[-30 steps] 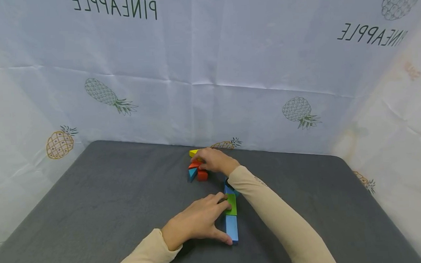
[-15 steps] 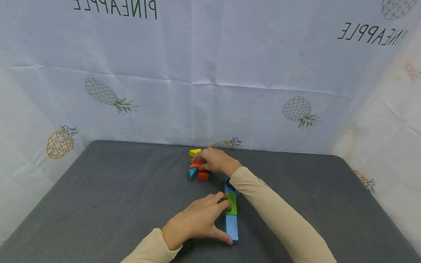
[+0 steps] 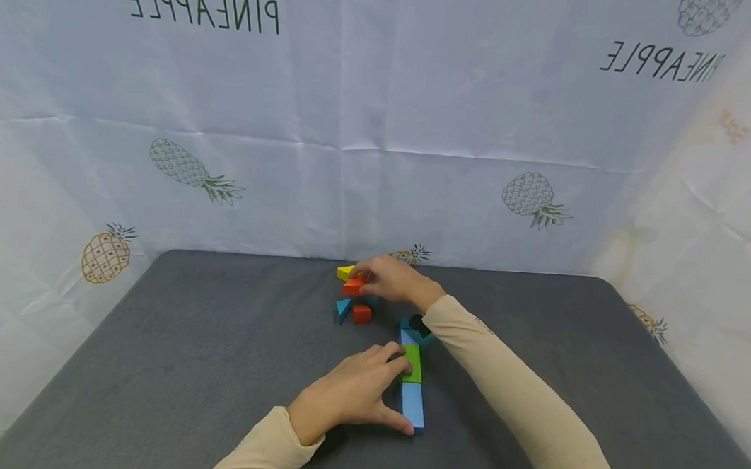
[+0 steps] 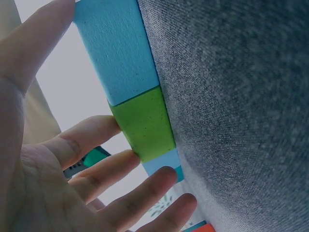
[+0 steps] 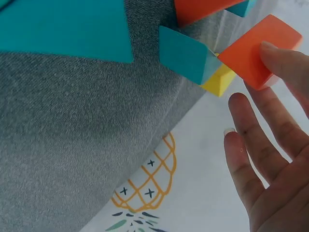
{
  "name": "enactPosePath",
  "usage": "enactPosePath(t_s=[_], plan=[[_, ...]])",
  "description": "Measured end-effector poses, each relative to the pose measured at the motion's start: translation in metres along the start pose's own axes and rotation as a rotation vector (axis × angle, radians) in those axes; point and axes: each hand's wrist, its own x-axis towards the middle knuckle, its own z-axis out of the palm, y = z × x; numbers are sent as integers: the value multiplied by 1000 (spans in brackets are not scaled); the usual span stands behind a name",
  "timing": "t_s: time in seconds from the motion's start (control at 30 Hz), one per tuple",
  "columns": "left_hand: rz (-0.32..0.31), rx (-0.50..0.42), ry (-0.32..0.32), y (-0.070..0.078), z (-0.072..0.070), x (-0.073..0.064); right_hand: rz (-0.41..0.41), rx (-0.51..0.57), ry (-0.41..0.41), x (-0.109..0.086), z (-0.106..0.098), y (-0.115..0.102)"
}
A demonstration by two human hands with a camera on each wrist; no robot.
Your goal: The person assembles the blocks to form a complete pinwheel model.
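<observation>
My right hand [image 3: 390, 277] pinches a red block [image 5: 258, 50] between thumb and forefinger, lifted off the table; its other fingers are loosely extended. Beneath and around it sit a yellow block [image 3: 344, 272], a blue triangular block [image 3: 343, 309], another red block [image 3: 362, 314] and a teal block [image 5: 186, 54], partly hidden in the head view. My left hand [image 3: 358, 385] rests beside a row of blocks. Its thumb touches the near end of a light-blue block [image 4: 118, 48], and its spread fingers touch the side of a green block [image 4: 144, 126]. Beyond the green lies another blue block [image 3: 408, 337].
A teal piece [image 3: 426, 340] lies at the far end of the row, beneath the right wrist. The dark grey table [image 3: 227, 327] meets a white pineapple-print cloth [image 3: 376, 121] at its back edge.
My right hand has raised the red block out of the cluster and moved slightly right, baring the teal block under it. The left hand has stayed put.
</observation>
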Motion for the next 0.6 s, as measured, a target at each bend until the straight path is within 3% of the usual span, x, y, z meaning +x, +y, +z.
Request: enactPosePath(t_s=[0.6], plan=[[-5, -4, 11, 0, 0, -1, -10, 30, 75, -19, -6, 19]])
